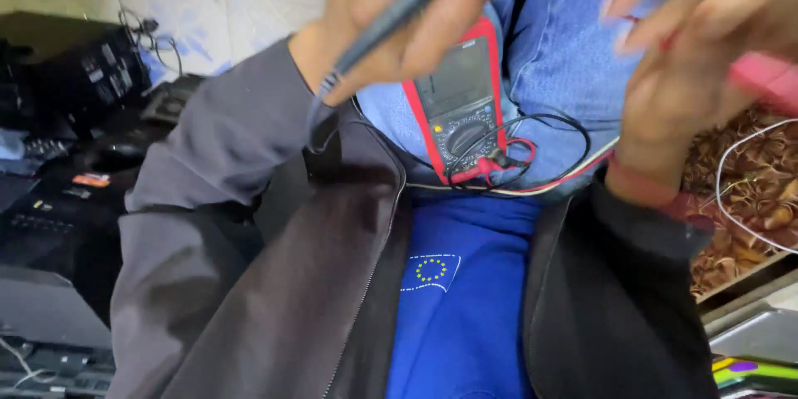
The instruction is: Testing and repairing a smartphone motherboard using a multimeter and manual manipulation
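My left hand [362, 0] is raised near the top of the view, closed around a dark, slim tool handle [413, 0] with a cable hanging from its lower end. Blurred at the upper right, my right hand [690, 58] grips a pink-red object [765, 79] that runs off the frame edge. Between and below them, a red-cased multimeter [461, 108] with a grey screen and a round dial lies on blue denim on my lap. Its black and red leads [536, 145] coil beside it. I wear a dark open jacket over a blue top.
Black electronic units [58, 75] and cables are stacked at the left, with a keyboard [50, 362] at the bottom left. A pile of brown coiled scrap [748, 174] with a white wire [727, 199] fills the right. Coloured flat items [752, 370] lie at the bottom right.
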